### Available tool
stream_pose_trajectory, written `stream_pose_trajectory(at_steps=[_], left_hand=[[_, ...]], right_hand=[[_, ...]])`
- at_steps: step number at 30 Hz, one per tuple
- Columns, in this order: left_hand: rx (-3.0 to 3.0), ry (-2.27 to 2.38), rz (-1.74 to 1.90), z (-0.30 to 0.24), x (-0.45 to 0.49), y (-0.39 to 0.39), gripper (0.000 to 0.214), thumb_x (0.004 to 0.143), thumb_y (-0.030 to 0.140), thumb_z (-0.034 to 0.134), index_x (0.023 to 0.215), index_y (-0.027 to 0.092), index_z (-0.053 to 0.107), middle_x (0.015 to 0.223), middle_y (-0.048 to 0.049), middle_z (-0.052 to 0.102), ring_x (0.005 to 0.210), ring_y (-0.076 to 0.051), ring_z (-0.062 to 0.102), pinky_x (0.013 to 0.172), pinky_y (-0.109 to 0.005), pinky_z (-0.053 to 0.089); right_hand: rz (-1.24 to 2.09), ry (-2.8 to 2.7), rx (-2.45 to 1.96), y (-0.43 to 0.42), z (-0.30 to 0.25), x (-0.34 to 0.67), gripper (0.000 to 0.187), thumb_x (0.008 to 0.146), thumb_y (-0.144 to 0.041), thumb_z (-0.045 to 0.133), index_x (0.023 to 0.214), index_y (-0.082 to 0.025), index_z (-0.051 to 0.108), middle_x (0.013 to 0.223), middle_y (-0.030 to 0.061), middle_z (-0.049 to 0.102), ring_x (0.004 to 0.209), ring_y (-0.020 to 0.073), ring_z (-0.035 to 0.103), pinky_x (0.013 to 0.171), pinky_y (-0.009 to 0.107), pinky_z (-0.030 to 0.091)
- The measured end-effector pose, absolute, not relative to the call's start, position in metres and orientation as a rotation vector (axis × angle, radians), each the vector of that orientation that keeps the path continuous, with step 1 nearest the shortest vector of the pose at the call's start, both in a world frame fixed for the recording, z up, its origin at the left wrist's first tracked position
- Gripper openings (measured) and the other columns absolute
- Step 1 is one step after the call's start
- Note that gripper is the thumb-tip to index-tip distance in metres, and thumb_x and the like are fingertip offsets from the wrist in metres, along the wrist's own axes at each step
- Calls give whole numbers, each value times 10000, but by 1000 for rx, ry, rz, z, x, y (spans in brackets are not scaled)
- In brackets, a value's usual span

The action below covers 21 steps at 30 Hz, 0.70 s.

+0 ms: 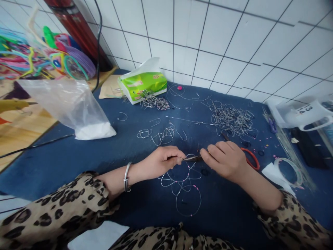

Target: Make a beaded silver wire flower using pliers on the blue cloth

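Note:
My left hand (162, 160) is closed, its thumb and forefinger pinching a small piece at the jaw tips of the pliers (191, 159). What the fingertips hold looks like thin wire, though most of it is hidden. Around the pliers my right hand (225, 160) is closed. Below both hands lies a flower-shaped wire piece (173, 181) with small pink beads, its upper part partly covered. Just under that rests a separate wire ring (188, 201) with pink beads. A red-orange curved handle (253, 158) shows behind my right wrist; whether it belongs to the pliers I cannot tell.
Bent wire pieces (166, 133) lie beyond my hands, with a tangled wire heap (231, 119) at right. Farther back are a green tissue pack (145, 83) and a bag of white material (85, 114). At right sit a tape roll (288, 172) and a white cup (309, 114).

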<state>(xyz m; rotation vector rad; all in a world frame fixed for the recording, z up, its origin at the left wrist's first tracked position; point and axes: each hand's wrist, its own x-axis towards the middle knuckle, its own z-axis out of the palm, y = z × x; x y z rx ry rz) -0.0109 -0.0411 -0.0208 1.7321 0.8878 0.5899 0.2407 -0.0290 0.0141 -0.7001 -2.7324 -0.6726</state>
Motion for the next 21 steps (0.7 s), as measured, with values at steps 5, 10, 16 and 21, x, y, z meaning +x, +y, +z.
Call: stream_pose_trajectory(at_steps=[5,10,16,21], left_hand=[[1642,962,672,-22,-8,-44,168,846,166,473,904,160,631,781,-9,563,571,-59,487,525,-183,414],[1533,1044,744,-23,-7,-45,167,830,173,492,923,168,630,795,-13,587,547,-53,477,499,-171,412],[1492,1081,838,-19,-5,-48,177,838,220,503,939,160,636,778,-20,587,550,-58,478,500,-177,414],[1447,1098,916,-18,-1,-52,195,836,262,528,970,160,627,805,-26,592,559,-63,506,516,-192,434]], right_hand=[[-759,-2710,-749,-29,16,241,164,834,-192,537,989,-222,583,825,12,596,764,157,447,641,316,298],[-662,-2652,-949,-33,24,239,181,827,-232,546,1002,-210,586,865,31,597,778,169,446,663,320,308],[-590,-2670,-1000,-36,25,234,181,839,-239,523,1003,-204,594,853,38,589,775,171,435,671,324,297],[-653,-2645,-1021,-38,22,232,194,846,-218,508,1022,-203,588,877,44,591,799,179,436,682,329,294]])
